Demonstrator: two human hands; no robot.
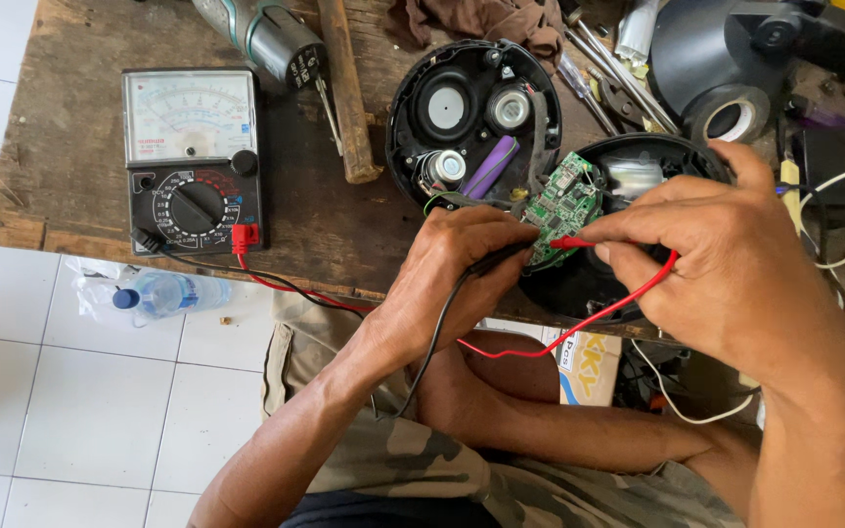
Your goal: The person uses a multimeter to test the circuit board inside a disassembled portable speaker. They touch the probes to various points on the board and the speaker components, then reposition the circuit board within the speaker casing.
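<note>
My left hand (457,269) grips a black test probe (501,257) whose tip rests at the lower edge of a green circuit board (564,203). My right hand (711,244) pinches a red test probe (571,242), its tip touching the same board from the right. The board sticks up between two open black round shell halves, one (474,110) showing a speaker, motors and a purple cell, the other (638,171) partly hidden under my right hand. Red and black leads (276,282) run left to an analog multimeter (191,156) lying on the wooden bench (70,127).
A hammer handle (346,93) and a grey cylindrical tool (266,34) lie near the meter. Screwdrivers and pliers (606,78), a roll of black tape (733,115) and a brown cloth (486,18) crowd the back. A plastic water bottle (170,291) lies on the white tiled floor.
</note>
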